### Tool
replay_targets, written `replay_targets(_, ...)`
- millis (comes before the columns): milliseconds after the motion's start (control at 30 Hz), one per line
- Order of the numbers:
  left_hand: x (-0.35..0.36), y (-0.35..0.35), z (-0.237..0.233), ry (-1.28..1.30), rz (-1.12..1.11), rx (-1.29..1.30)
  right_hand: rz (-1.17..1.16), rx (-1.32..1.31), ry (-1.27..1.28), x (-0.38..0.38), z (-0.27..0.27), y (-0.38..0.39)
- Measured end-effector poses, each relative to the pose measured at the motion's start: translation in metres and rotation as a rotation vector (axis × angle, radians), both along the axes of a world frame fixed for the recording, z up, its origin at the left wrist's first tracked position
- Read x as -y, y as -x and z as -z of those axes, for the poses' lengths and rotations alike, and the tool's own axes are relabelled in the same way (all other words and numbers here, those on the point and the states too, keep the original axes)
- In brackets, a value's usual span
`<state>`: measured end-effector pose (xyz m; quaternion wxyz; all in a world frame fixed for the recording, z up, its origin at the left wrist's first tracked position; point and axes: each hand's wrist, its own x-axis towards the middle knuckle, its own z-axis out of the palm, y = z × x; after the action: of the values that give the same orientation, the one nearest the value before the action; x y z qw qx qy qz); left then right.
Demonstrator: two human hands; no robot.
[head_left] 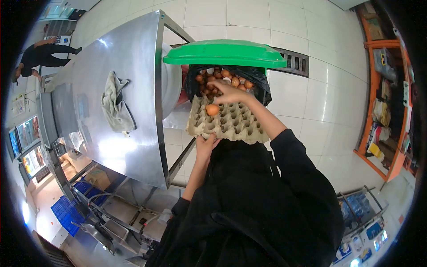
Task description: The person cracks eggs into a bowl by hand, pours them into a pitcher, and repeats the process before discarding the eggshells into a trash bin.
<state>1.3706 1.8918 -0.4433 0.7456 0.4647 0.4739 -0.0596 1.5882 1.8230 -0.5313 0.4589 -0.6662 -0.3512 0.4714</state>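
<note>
My left hand [206, 145] is closed on the near edge of a grey cardboard egg tray [240, 120], which is tilted against the front of a bin. One brown egg or shell [212, 109] sits in the tray's left part; the other cups in view hold nothing. My right hand [227, 94] reaches over the tray's far edge, thumb and fingers apart, with nothing visible between them. Just beyond it, the bin's black liner bag [263, 86] holds many brown eggshells [226, 73]. A green lid [222, 52] stands raised at the bin's far side.
A steel table [133, 89] borders the bin on the left, with a grey cloth [115, 103] on it. Between them is a white round container [171, 84]. A floor drain grate [296, 61] lies behind the bin. An orange shelf [367, 111] stands at right; a person [49, 55] is far left.
</note>
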Motion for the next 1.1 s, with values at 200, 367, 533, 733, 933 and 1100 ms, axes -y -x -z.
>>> replay_targets(200,0.004,-0.005,-0.005,0.000,0.024,0.005,-0.090,0.357,0.229,-0.019,0.023,0.032)
replay_targets(367,0.005,-0.005,-0.012,-0.025,0.015,-0.009,-0.120,0.183,0.274,-0.016,0.041,0.001)
replay_targets(533,0.008,-0.007,-0.010,-0.018,-0.011,0.021,-0.067,0.109,0.285,-0.002,0.032,-0.015)
replay_targets(733,0.025,-0.012,-0.010,-0.064,-0.040,0.027,-0.180,0.400,0.158,-0.022,0.024,0.018)
replay_targets(933,0.038,-0.010,-0.010,-0.065,-0.118,0.064,-0.313,0.300,0.126,-0.020,0.045,-0.023)
replay_targets(1100,0.050,-0.012,0.003,-0.062,-0.137,0.102,-0.426,0.344,0.025,-0.017,0.022,0.007)
